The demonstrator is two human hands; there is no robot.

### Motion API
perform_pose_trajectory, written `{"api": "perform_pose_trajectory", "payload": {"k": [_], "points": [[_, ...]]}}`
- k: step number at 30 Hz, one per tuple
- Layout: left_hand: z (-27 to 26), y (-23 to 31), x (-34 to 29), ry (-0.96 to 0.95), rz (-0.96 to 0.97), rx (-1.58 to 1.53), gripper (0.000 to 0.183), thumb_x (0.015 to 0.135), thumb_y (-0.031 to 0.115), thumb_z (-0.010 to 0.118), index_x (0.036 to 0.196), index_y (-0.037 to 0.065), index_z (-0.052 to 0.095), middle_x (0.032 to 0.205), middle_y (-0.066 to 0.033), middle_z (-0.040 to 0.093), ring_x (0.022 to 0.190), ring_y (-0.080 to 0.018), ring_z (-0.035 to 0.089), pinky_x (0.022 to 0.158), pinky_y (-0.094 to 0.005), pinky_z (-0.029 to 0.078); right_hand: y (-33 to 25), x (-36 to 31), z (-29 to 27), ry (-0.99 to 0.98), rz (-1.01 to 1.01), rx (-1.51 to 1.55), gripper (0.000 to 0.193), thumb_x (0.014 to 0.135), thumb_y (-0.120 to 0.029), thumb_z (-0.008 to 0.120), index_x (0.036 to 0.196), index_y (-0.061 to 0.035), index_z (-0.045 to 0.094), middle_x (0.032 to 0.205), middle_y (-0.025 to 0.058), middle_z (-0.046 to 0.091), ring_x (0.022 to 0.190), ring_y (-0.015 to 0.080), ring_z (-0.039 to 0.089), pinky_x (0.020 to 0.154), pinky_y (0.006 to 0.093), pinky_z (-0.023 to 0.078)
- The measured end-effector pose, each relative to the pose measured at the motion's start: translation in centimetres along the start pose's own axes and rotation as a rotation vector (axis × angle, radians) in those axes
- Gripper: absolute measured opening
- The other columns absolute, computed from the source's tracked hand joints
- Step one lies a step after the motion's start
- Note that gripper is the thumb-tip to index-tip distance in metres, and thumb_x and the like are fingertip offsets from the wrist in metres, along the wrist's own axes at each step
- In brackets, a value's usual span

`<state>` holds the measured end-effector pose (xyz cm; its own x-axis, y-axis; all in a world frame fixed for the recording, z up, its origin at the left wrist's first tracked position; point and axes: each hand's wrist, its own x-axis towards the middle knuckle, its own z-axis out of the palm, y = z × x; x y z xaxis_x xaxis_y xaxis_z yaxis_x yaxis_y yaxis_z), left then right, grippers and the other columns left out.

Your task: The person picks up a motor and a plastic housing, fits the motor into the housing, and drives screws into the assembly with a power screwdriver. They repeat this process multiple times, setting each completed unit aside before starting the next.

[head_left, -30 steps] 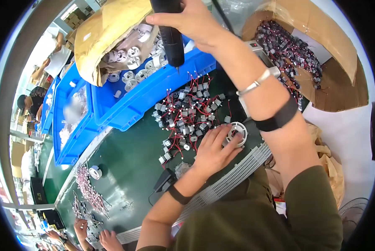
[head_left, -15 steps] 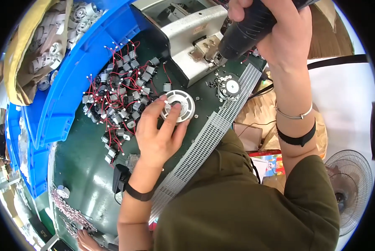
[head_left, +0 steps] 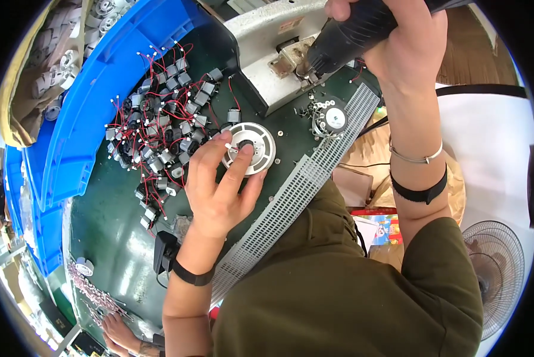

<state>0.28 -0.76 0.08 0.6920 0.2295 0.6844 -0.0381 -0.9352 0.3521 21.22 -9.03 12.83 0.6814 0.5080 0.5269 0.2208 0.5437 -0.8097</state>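
Note:
My left hand (head_left: pixel 216 190) grips a white round plastic housing (head_left: pixel 267 149) with spoke-like slots, resting on the green table. Its fingertips press near the dark centre of the housing. My right hand (head_left: pixel 413 56) is wrapped round a black electric screwdriver (head_left: pixel 353 33), held tilted. The screwdriver's tip meets the front of a grey metal machine (head_left: pixel 258 33), beside a small bracket (head_left: pixel 294 58); the exact contact is hard to make out. Just left of the housing lies a small motor (head_left: pixel 234 115) with a red wire.
A heap of small motors (head_left: pixel 160 128) with red wires lies to the left. A round dish (head_left: pixel 333 119) with small screws sits by a perforated metal strip (head_left: pixel 303 178) along the table edge. Blue bins (head_left: pixel 79 149) stand at far left. Another person's hand (head_left: pixel 121 334) shows at lower left.
The whole view has shifted slightly, with the table contents a little further left. Both hands keep their grips; the screwdriver stays at the machine. The other person's hand has come further into view.

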Motion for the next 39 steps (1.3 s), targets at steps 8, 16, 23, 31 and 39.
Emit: {"api": "perform_pose_trajectory", "payload": {"k": [8, 16, 23, 31, 39], "points": [[0.1, -0.3, -0.3, 0.014, -0.005, -0.019, 0.046, 0.060, 0.011, 0.082, 0.103, 0.008, 0.065, 0.113, -0.0165, 0.054, 0.096, -0.0327, 0.058, 0.076, -0.0386, 0.052, -0.5, -1.7, 0.6, 0.034, -0.013, -0.092, 0.042, 0.082, -0.010, 0.063, 0.115, 0.0058, 0.044, 0.063, 0.0077, 0.054, 0.049, 0.0176, 0.054, 0.049, 0.0276, 0.047], [0.6, -0.1, 0.2, 0.029, -0.071, -0.073, 0.042, 0.060, 0.019, 0.083, 0.097, 0.011, 0.066, 0.113, -0.0191, 0.057, 0.090, -0.0326, 0.060, 0.072, -0.0381, 0.052, -2.7, -1.8, 0.6, -0.230, -0.063, 0.189, 0.047, 0.089, -0.020, 0.058, 0.121, 0.0086, 0.038, 0.066, 0.0104, 0.055, 0.054, 0.0213, 0.058, 0.055, 0.0338, 0.051], [0.9, -0.4, -0.1, 0.086, -0.078, -0.097, 0.041, 0.061, 0.020, 0.081, 0.097, 0.011, 0.065, 0.111, -0.0157, 0.058, 0.086, -0.0290, 0.061, 0.069, -0.0362, 0.051, -1.3, -2.5, 4.9, -0.324, 0.058, 0.265, 0.044, 0.090, -0.019, 0.057, 0.119, 0.0090, 0.040, 0.066, 0.0107, 0.055, 0.055, 0.0223, 0.058, 0.056, 0.0342, 0.051], [1.0, -0.5, -0.4, 0.085, -0.100, -0.097, 0.040, 0.061, 0.022, 0.081, 0.097, 0.013, 0.066, 0.111, -0.0134, 0.058, 0.080, -0.0255, 0.060, 0.066, -0.0342, 0.050, -0.8, -2.7, 4.2, -0.383, 0.184, 0.323, 0.041, 0.091, -0.019, 0.056, 0.117, 0.0095, 0.043, 0.067, 0.0111, 0.056, 0.057, 0.0236, 0.059, 0.056, 0.0346, 0.051], [1.1, -0.1, -0.4, 0.091, -0.115, -0.111, 0.037, 0.061, 0.022, 0.080, 0.094, 0.012, 0.067, 0.111, -0.0134, 0.058, 0.080, -0.0245, 0.060, 0.065, -0.0335, 0.050, -0.2, -3.2, 4.5, -0.430, 0.305, 0.394, 0.038, 0.092, -0.019, 0.056, 0.114, 0.0100, 0.045, 0.067, 0.0115, 0.056, 0.058, 0.0248, 0.059, 0.057, 0.0351, 0.051]]}}
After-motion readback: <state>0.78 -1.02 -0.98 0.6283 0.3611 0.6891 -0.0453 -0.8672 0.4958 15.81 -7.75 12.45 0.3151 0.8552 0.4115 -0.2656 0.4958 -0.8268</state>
